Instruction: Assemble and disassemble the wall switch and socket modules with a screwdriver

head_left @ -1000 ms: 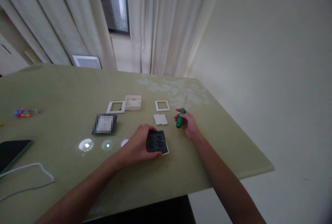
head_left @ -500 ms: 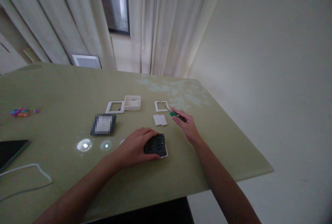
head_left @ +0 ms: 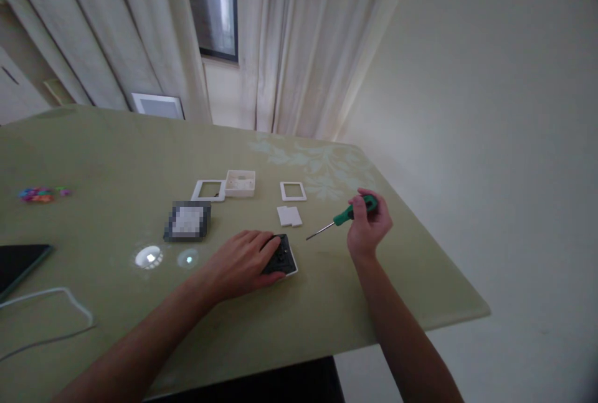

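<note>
My left hand (head_left: 240,263) lies over a dark switch module (head_left: 281,256) on the green table (head_left: 327,303), its fingers curled on the module and pressing it down. My right hand (head_left: 368,223) is raised just right of it, closed round a green-handled screwdriver (head_left: 348,213). The metal shaft points down and left toward the module, its tip a short way off. A small white cover piece (head_left: 289,215) and a small white frame (head_left: 293,190) lie just beyond the module.
A larger white frame (head_left: 208,190) and a white box (head_left: 240,183) lie further back. A blurred dark square (head_left: 187,221) sits left of centre. At far left are a dark tablet (head_left: 18,263), a white cable (head_left: 47,312) and coloured bits (head_left: 37,194). The table's right edge is close.
My right hand has turned the screwdriver round from shaft pointing away to shaft pointing down-left at the module, and has moved right. My left hand has laid the module flatter on the table.
</note>
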Available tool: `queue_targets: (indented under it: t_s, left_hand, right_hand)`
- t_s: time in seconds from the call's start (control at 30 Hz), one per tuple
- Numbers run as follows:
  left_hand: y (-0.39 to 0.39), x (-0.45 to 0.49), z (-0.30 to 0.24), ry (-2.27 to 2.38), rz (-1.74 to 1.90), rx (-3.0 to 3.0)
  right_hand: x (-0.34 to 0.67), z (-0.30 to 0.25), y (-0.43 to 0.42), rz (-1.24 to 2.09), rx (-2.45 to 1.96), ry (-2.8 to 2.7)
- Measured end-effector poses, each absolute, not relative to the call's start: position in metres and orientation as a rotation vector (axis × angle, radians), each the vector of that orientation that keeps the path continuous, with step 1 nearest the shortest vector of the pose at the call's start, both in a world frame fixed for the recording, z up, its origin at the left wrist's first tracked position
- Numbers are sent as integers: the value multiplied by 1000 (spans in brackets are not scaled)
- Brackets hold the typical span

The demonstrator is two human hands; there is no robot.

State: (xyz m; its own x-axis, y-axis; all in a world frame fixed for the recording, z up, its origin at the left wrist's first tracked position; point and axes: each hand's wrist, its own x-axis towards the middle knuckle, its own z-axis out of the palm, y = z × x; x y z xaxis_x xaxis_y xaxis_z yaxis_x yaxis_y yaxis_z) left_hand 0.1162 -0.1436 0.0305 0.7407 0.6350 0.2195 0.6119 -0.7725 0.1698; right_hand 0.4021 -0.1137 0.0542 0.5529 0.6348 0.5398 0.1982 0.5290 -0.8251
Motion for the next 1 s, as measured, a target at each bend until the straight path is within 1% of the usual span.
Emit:
queue_targets:
  t_s: [0.1,0.23,0.4,1.0]
  left_hand:
    - [-143,115,29,1014,447,2801]
    - [-141,112,28,1017,499,2742]
    - [-142,113,29,1014,495,2740]
    - [-143,114,29,1028,490,2753]
  right_hand:
    - [391,73,-125,255,-962,-1076]
    - [370,84,-130,278,-941,-1283]
    - [358,80,-128,300,-939,-1425]
    - [356,77,-126,287,-899,-1494]
